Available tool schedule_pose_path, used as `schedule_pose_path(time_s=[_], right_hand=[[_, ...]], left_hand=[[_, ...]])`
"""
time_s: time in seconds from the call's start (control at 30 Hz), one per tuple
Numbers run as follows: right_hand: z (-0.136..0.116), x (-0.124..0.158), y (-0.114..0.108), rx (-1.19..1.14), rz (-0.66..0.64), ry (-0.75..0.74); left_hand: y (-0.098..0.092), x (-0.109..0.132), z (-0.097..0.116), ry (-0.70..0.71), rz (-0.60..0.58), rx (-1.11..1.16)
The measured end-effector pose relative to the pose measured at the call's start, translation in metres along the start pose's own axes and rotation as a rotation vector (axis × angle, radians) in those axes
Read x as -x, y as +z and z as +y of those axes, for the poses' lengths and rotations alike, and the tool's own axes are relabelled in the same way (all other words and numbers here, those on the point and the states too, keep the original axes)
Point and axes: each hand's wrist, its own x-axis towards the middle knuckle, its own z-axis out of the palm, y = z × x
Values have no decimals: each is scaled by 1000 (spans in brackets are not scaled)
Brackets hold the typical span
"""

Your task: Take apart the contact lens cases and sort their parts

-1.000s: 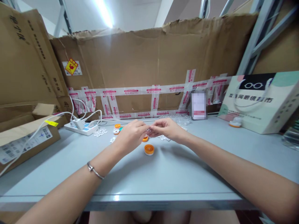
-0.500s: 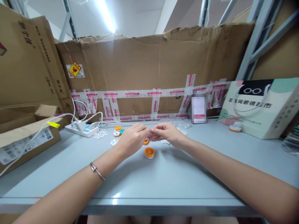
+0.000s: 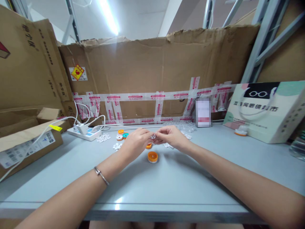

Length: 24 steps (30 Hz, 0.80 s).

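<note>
My left hand (image 3: 137,142) and my right hand (image 3: 169,136) meet above the middle of the table, fingertips pinched on a small clear round piece (image 3: 152,136) between them. An orange cup with a white base (image 3: 152,156) stands on the table just below the hands. Partly hidden behind my left fingers is another orange piece (image 3: 149,146). Left of my left hand lie an orange ring (image 3: 120,131), a white-topped one (image 3: 119,137) and a teal one (image 3: 125,135). Small white pieces (image 3: 117,146) sit beside my left hand, and more (image 3: 168,145) lie under my right hand.
A power strip (image 3: 84,133) with white cables is at the back left, beside an open cardboard box (image 3: 30,149). Clear plastic pieces (image 3: 184,126) lie before a phone (image 3: 203,112). At the right stand a paper bag (image 3: 257,124) and a small orange-white container (image 3: 241,131).
The clear piece between my fingertips has turned slightly and shows more of its round face. Both hands stay in nearly the same place.
</note>
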Motion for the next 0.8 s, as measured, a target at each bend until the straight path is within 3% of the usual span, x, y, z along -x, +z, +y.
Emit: schedule_pose_path(time_s=[0.23,0.5,0.73,0.8], right_hand=[[5,0,6,-48,47,-17],[7,-2,4,-90,71,96],[3,-4,-2,-98,-6,184],[-3,-5,-8,-37,23,183]], left_hand=[[4,2,4,-45,80,-29],[7,2,5,-44,92,-19],[6,0,6,-38,237,145],[7,-1,6,-44,275,184]])
